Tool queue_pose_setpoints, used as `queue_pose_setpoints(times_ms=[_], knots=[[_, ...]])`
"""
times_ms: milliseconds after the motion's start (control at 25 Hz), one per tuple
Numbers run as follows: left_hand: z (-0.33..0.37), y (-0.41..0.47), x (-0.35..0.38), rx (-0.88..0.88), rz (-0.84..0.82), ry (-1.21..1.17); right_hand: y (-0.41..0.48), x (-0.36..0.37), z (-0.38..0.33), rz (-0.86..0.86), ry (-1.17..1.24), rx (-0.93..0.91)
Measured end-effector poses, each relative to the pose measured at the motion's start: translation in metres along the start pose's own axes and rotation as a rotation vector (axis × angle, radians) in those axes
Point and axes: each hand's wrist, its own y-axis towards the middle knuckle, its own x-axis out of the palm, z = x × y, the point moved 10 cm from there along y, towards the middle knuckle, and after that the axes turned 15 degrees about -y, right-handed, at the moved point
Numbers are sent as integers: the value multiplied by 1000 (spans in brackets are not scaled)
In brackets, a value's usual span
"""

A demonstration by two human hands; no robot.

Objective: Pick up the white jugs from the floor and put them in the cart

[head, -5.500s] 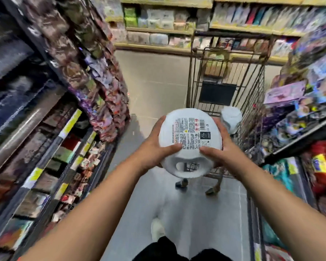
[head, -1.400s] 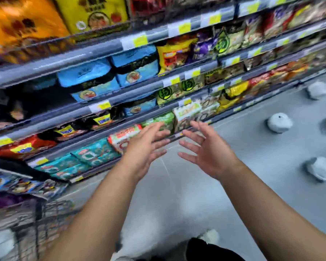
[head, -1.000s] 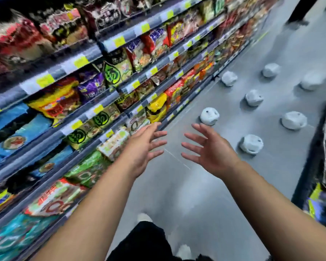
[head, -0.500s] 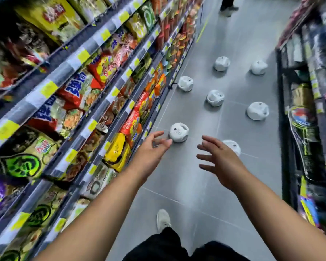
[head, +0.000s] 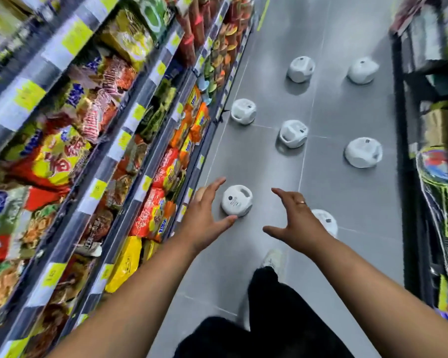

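Observation:
Several white jugs stand on the grey aisle floor. The nearest jug (head: 236, 204) sits between my two outstretched hands, seen from above with its handle on top. My left hand (head: 204, 218) is open just left of it, fingers spread, not touching. My right hand (head: 294, 220) is open to its right and partly hides another jug (head: 326, 220). Farther off stand more jugs (head: 243, 111), (head: 293, 133), (head: 363, 152), (head: 301, 69), (head: 363, 70). The cart is out of view.
Shelves of noodle packets (head: 114, 140) line the left side of the aisle. A dark shelf unit (head: 435, 156) runs along the right. My dark trouser leg and white shoe (head: 273, 262) are on the floor below my hands.
I have turned from the cart, where I held a jug, to the aisle. In the last second my open hands have moved forward and down toward the nearest jug.

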Motion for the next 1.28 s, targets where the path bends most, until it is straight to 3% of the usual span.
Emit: queue_pose_setpoints(times_ms=[320, 520, 680, 960, 1080, 1280], knots=[[-119, 190, 56, -158, -171, 80, 215, 65, 64, -74, -79, 66], [-233, 283, 88, -274, -243, 142, 303, 167, 110, -145, -74, 70], [-358, 345, 138, -366, -262, 141, 357, 296, 168, -243, 81, 161], [-517, 432, 194, -397, -335, 160, 444, 430, 237, -238, 334, 276], [-560, 453, 215, -475, -357, 58, 469, 468, 245, -236, 374, 240], [-618, 440, 263, -829, -342, -398, 492, 507, 267, -212, 494, 316]])
